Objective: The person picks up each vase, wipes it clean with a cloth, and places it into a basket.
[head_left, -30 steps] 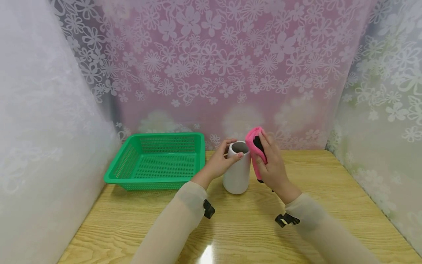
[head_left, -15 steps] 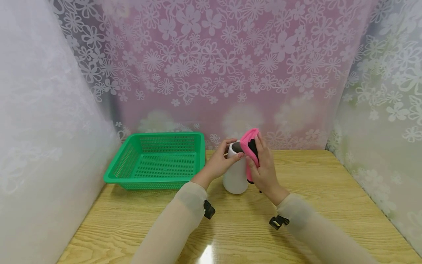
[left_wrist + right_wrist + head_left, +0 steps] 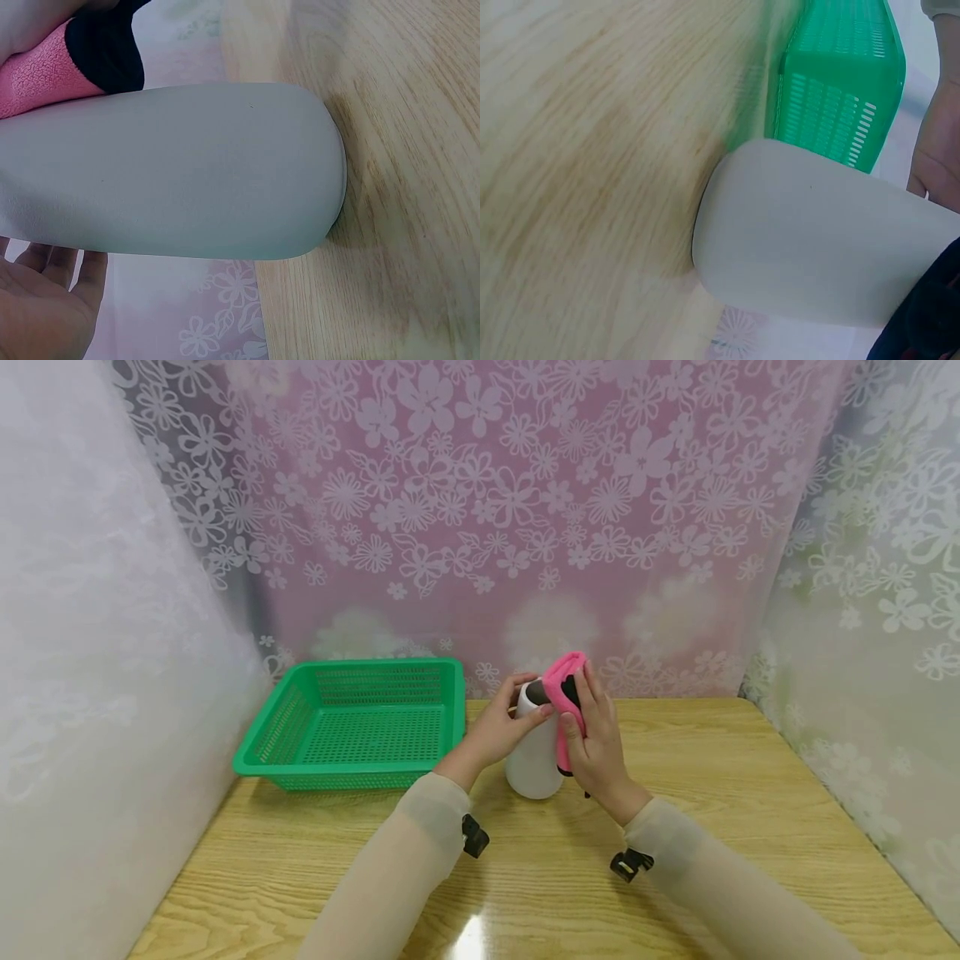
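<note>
A tall white vase with a dark opening stands upright on the wooden table. My left hand holds it at the rim, thumb on the near side and fingers round the back. In my right hand is a pink fleece item with black trim, gripped between thumb and fingers; its exact kind does not show. Its upper end overlaps the vase's rim, and its lower end lies along the vase's right side. The left wrist view shows the pink fleece and black edge right at the vase's wall.
A green perforated plastic basket stands on the table to the left of the vase. Flowered curtains hang behind the table and along both sides.
My right hand has moved left with the pink fleece item, bringing it from beside the vase to overlap the rim. The left hand and vase have stayed in place.
</note>
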Action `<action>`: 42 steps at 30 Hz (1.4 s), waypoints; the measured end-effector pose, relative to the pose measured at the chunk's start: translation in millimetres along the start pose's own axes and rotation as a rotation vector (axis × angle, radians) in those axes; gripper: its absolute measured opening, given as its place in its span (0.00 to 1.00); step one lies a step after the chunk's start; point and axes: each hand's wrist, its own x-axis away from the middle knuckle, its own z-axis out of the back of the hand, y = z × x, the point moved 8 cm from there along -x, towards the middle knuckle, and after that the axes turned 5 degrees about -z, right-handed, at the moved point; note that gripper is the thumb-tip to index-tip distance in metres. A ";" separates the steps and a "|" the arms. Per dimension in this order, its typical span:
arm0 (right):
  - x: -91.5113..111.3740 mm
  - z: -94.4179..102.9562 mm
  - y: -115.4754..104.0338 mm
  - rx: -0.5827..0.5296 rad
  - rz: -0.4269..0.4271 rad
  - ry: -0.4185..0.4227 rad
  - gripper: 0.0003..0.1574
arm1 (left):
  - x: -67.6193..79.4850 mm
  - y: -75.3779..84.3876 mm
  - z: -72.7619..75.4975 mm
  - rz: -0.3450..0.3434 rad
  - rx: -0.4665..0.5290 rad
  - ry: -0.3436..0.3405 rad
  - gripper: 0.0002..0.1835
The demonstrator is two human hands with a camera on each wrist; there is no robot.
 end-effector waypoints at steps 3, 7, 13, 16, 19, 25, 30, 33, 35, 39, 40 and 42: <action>1.0 -0.3 2.5 -0.013 -0.043 -0.008 0.37 | 0.2 0.2 -0.1 -0.007 0.002 0.000 0.36; 2.4 -0.9 5.6 -0.030 -0.081 -0.015 0.35 | 0.9 0.5 -0.4 -0.009 0.008 -0.002 0.36; 3.4 -1.1 8.8 -0.053 -0.142 -0.021 0.36 | 1.2 -0.4 0.0 -0.006 0.008 -0.002 0.36; 3.8 -1.6 10.4 -0.079 -0.173 -0.027 0.37 | 1.0 -0.3 0.1 -0.005 0.006 -0.002 0.38; 4.1 -2.7 12.6 -0.098 -0.204 -0.035 0.38 | 1.3 0.0 -0.1 -0.002 0.006 -0.001 0.38; 4.6 -3.5 15.2 -0.148 -0.269 -0.046 0.40 | 1.3 1.0 -0.5 -0.008 0.013 0.005 0.37; 4.5 -4.6 16.6 -0.199 -0.323 -0.045 0.39 | 0.8 0.6 -0.3 -0.008 0.012 0.007 0.38; 0.0 -0.2 1.1 -0.225 -0.354 -0.064 0.37 | 0.4 0.3 0.1 -0.003 0.013 0.007 0.37; -2.5 2.8 -8.9 -0.242 -0.384 -0.079 0.36 | 0.4 0.5 0.5 -0.002 0.011 0.007 0.38; -3.1 6.1 -16.8 -0.267 -0.433 -0.090 0.35 | 0.3 0.1 -0.2 -0.005 0.011 0.003 0.38; -2.7 6.2 -16.4 -0.262 -0.448 -0.090 0.36 | 0.1 -0.4 -0.7 -0.005 0.012 0.001 0.38; -2.1 6.9 -16.6 -0.259 -0.457 -0.089 0.36 | 0.1 -1.5 -1.5 -0.004 0.015 -0.004 0.38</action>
